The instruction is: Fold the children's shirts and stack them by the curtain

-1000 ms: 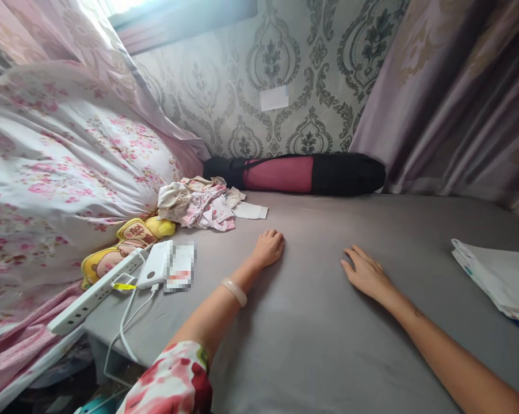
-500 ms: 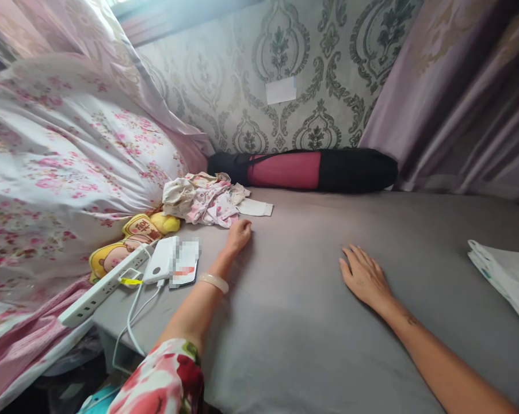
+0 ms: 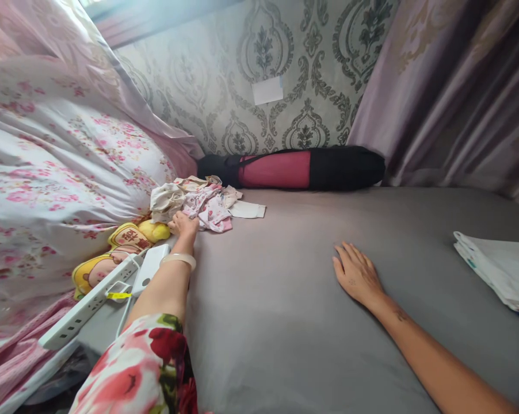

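My left hand [image 3: 184,224] reaches to the near left edge of a crumpled heap of small clothes [image 3: 205,208], printed pink, white and cream. Its fingers are curled against the cloth; their tips are hidden, so I cannot make out what is between them. A pale bangle [image 3: 182,258] circles that wrist. On the right, my right hand [image 3: 358,272] lies palm down on the grey sheet [image 3: 277,299], fingers stretched out and holding nothing. A white piece of cloth [image 3: 248,209] sticks out from the heap's right side.
Left of my forearm are a white power strip [image 3: 93,302], a white device [image 3: 149,270] with a cable, and yellow plush toys [image 3: 128,237]. A black and pink long bag [image 3: 274,169] lies along the wall. Folded white cloth [image 3: 496,264] is at the right.
My left hand has moved left and slightly forward to the clothes heap, its forearm now covering part of the white device. My right hand stays flat on the sheet; the view has shifted slightly.
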Action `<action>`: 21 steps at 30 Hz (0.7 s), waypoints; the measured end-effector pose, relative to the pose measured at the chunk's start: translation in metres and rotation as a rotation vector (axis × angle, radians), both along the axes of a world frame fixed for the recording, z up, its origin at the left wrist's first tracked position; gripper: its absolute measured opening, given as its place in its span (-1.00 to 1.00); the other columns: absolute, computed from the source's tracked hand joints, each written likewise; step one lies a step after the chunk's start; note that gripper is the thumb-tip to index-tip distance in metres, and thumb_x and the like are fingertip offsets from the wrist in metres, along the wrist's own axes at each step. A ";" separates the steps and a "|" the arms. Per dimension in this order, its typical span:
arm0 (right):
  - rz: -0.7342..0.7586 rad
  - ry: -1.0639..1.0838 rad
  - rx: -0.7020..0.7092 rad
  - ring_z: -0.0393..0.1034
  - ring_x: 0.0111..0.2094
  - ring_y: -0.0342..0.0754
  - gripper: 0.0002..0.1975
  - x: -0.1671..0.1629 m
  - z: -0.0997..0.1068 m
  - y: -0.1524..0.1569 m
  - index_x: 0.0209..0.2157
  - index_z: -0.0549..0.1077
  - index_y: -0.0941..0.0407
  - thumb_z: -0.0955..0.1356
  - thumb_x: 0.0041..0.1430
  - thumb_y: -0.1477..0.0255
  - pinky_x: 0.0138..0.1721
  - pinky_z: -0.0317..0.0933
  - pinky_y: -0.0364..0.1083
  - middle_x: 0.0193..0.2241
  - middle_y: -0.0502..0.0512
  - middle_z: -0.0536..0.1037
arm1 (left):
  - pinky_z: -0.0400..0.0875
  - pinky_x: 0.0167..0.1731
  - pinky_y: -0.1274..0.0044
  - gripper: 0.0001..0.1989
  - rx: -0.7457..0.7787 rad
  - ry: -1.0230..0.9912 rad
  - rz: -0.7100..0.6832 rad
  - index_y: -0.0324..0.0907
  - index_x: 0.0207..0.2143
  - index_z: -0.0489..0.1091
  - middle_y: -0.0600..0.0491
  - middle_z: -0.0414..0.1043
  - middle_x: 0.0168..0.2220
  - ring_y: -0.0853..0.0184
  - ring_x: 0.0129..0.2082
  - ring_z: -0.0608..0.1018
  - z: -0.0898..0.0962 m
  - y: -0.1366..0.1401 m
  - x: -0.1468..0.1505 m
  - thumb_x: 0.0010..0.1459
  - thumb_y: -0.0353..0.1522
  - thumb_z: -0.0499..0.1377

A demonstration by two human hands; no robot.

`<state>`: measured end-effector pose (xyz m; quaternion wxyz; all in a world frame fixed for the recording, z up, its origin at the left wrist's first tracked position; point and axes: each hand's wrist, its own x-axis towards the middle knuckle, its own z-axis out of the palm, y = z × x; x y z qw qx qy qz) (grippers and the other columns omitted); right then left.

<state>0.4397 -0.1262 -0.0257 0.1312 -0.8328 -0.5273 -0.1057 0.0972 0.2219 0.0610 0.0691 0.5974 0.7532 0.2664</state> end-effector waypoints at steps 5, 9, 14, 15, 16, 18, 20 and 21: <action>-0.014 -0.019 -0.012 0.17 0.24 0.14 -0.49 -0.002 0.003 0.000 0.16 0.35 0.19 0.05 0.34 0.32 0.21 0.07 0.14 0.22 0.27 0.33 | 0.16 0.04 0.03 -0.52 -0.107 -0.079 0.021 -0.22 -0.07 0.26 -0.34 0.33 0.08 -0.20 0.19 0.23 -0.003 0.011 -0.004 -0.10 -0.38 0.26; -0.014 -0.020 -0.022 0.17 0.24 0.16 -0.48 -0.004 0.006 -0.001 0.15 0.35 0.23 0.04 0.35 0.33 0.20 0.08 0.12 0.21 0.29 0.33 | 0.17 0.01 0.08 -0.64 -0.098 -0.066 0.010 -0.25 -0.17 0.33 -0.38 0.41 0.00 -0.18 0.14 0.33 0.001 0.013 -0.001 -0.09 -0.43 0.22; -0.019 -0.024 -0.017 0.17 0.24 0.15 -0.49 -0.004 0.005 0.000 0.15 0.35 0.23 0.04 0.35 0.34 0.21 0.06 0.13 0.21 0.28 0.33 | 0.22 -0.05 0.14 -0.84 -0.048 -0.080 -0.074 -0.23 -0.32 0.43 -0.31 0.49 -0.11 -0.11 -0.03 0.49 0.007 0.006 0.021 0.07 -0.36 0.11; -0.018 -0.024 -0.014 0.17 0.24 0.15 -0.49 -0.003 0.004 0.000 0.15 0.36 0.22 0.05 0.35 0.34 0.21 0.06 0.13 0.21 0.28 0.34 | 0.23 -0.06 0.15 -0.83 -0.036 -0.076 -0.090 -0.22 -0.33 0.44 -0.29 0.50 -0.12 -0.10 -0.03 0.49 0.008 0.003 0.027 0.10 -0.35 0.09; -0.016 -0.022 -0.010 0.16 0.24 0.15 -0.49 -0.003 0.003 0.000 0.15 0.36 0.22 0.05 0.34 0.34 0.21 0.07 0.13 0.21 0.28 0.34 | 0.23 -0.06 0.15 -0.81 -0.018 -0.073 -0.098 -0.21 -0.32 0.45 -0.27 0.50 -0.13 -0.10 -0.03 0.48 0.008 -0.001 0.034 0.11 -0.34 0.08; -0.011 -0.018 -0.004 0.17 0.24 0.15 -0.50 -0.001 0.002 0.000 0.15 0.36 0.21 0.05 0.34 0.34 0.21 0.07 0.13 0.20 0.28 0.34 | 0.22 -0.04 0.14 -0.79 0.037 -0.068 -0.099 -0.19 -0.29 0.47 -0.26 0.48 -0.08 -0.12 0.02 0.43 0.008 -0.011 0.046 0.13 -0.31 0.07; -0.007 -0.016 0.000 0.17 0.24 0.15 -0.50 0.000 0.000 0.000 0.15 0.36 0.21 0.05 0.34 0.33 0.21 0.08 0.13 0.20 0.27 0.34 | 0.23 -0.02 0.17 -0.80 0.113 -0.075 -0.117 -0.18 -0.30 0.45 -0.23 0.43 -0.02 -0.10 0.06 0.39 0.007 -0.021 0.057 0.12 -0.29 0.08; -0.006 -0.018 0.002 0.17 0.24 0.14 -0.50 0.000 0.000 0.000 0.14 0.36 0.20 0.05 0.34 0.33 0.21 0.08 0.13 0.20 0.27 0.35 | 0.24 -0.02 0.22 -0.82 0.154 -0.087 -0.145 -0.18 -0.34 0.43 -0.20 0.42 -0.02 -0.06 0.06 0.39 0.006 -0.026 0.062 0.12 -0.29 0.09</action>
